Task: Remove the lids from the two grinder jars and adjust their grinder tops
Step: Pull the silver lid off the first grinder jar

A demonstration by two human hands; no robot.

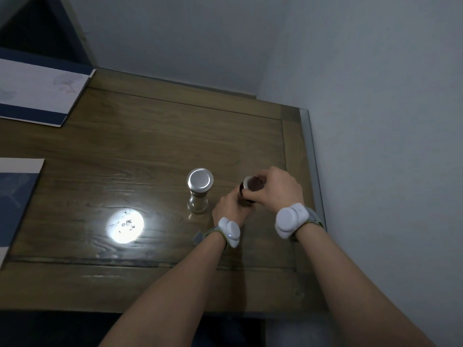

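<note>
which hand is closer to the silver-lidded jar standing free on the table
Left. The left hand grips the lower part of the dark jar just beside the silver-lidded jar; the right hand sits atop it, farther away.

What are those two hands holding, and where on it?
One grinder jar. The left hand wraps its lower body; the right hand grips its top from above. The other grinder jar stands untouched.
</note>
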